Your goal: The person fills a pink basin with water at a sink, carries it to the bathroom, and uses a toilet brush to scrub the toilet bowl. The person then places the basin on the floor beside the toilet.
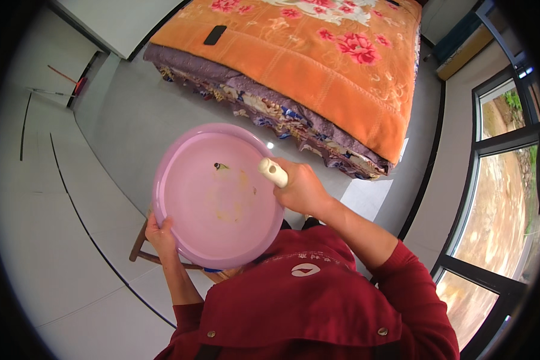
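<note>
A round pink plastic basin (198, 193) is in front of my body. My left hand (162, 234) grips its left rim, thumb over the edge. At the right rim, my right hand (303, 189) is closed around a cream-coloured handle (273, 172) with a hole near its end. What the handle belongs to is hidden by the hand, and I cannot tell whether these fingers also hold the rim. Inside the basin lie a small dark-and-green scrap (220, 166) and some yellowish bits (227, 213).
A bed with an orange floral blanket (288, 76) stands ahead, a black phone (215, 35) on it. Part of a wooden stool (139, 245) shows below the basin. A red-headed broom (80, 85) is by the left wall. Windows (499, 211) line the right side.
</note>
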{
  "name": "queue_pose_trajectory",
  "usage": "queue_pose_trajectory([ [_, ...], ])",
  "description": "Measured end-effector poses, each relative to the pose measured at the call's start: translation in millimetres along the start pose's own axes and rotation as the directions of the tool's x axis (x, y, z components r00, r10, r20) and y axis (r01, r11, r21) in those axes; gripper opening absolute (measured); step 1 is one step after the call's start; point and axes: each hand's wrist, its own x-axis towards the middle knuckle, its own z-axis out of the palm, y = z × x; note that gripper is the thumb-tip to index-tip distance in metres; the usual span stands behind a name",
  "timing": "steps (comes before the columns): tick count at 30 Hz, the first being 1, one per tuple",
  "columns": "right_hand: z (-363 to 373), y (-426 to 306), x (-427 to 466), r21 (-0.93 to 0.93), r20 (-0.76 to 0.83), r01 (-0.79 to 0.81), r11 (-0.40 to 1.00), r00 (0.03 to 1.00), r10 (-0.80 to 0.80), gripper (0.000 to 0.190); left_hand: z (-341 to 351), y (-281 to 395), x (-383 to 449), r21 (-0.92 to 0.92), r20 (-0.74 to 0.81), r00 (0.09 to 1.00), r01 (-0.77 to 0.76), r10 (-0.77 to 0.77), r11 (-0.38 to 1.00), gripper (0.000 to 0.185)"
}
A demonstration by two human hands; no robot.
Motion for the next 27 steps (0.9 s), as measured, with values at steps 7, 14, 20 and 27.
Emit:
queue_pose_trajectory([
  [7, 41.1, -28.4, 47.7, -0.042, 0.112, 0.146, 0.988, 0.984, -0.14, 0.045, -56.5, 2.8, -9.7, 0.02, -0.214, 0.975, 0.059, -0.054, 0.998, 0.026],
  [14, 74.6, -73.7, 100.7, -0.007, 0.262, 0.156, 0.988, 0.953, -0.149, 0.038, -86.3, 23.0, -10.0, -0.085, -0.417, 0.905, 0.059, -0.089, 0.995, 0.032],
  [20, 98.8, -90.5, 153.6, 0.008, 0.341, 0.238, 0.971, 0.913, -0.226, 0.039, -92.0, 21.3, -3.9, -0.042, -0.54, 0.84, 0.038, -0.055, 0.998, 0.035],
  [27, 123.0, -81.8, 232.8, 0.203, 0.46, 0.304, 0.931, 0.809, -0.365, 0.035, -56.4, 31.0, 4.0, -0.069, -0.707, 0.685, 0.183, -0.177, 0.981, 0.037],
])
